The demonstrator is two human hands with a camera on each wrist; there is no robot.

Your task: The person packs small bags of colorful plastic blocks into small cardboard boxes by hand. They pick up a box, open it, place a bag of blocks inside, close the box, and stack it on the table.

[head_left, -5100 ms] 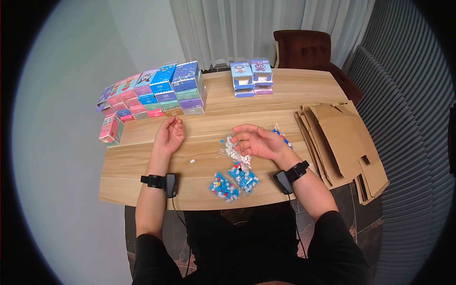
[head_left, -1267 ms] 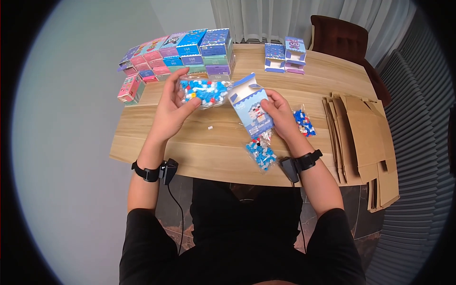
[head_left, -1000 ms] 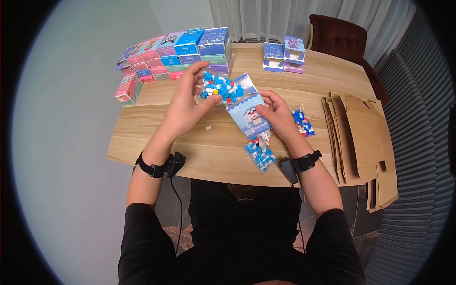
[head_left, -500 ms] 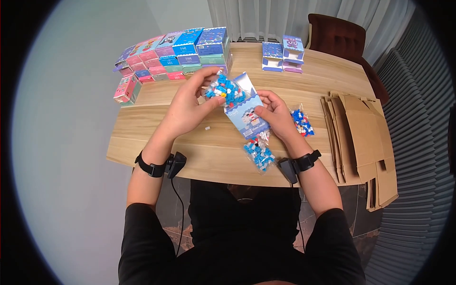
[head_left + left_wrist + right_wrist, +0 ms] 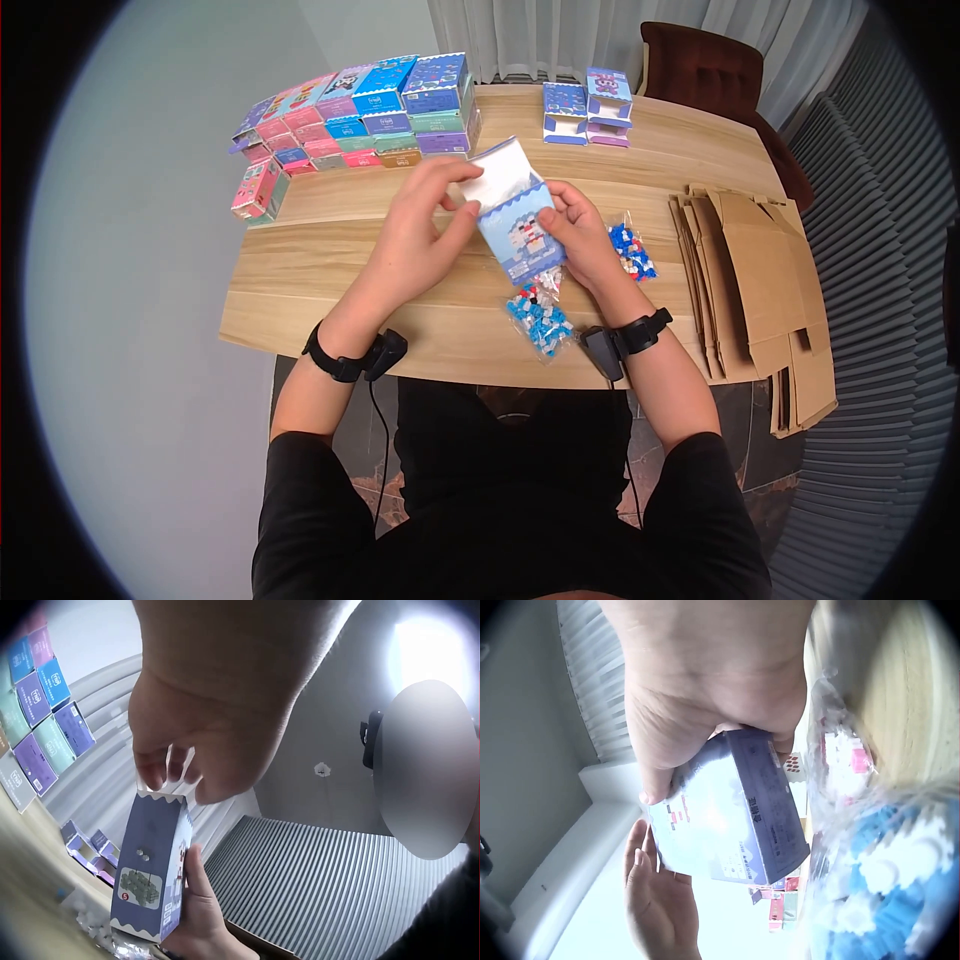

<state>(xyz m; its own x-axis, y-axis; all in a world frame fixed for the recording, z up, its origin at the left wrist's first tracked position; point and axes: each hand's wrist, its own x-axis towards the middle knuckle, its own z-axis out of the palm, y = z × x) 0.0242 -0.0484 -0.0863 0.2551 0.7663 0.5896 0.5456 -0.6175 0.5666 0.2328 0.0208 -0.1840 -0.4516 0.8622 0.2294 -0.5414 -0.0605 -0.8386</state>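
My right hand [image 5: 585,235] grips a light-blue cardboard box [image 5: 525,240] with a brick-built figure printed on its front, thumb across the face. The box is tilted, its top open and its white flap [image 5: 505,172] raised. My left hand [image 5: 425,225] is at the open top, index finger by the flap and thumb at the front rim; no bag shows between them. The left wrist view shows the fingers [image 5: 154,771] pointing down at the opening of the box [image 5: 150,855]. Below the box lies a bag of blue and white bricks [image 5: 540,320], partly over a bag of white bricks [image 5: 548,285].
Stacked colourful boxes [image 5: 365,110] fill the back left, with a single pink box [image 5: 260,190] in front. Several open boxes [image 5: 590,105] stand at the back. Beside my right hand lies another brick bag [image 5: 632,252]. Flattened cardboard [image 5: 760,270] leans over the right edge.
The bag of blue bricks in my left hand went down into the box's open top and is out of sight. Earlier, my hands were empty over the table.
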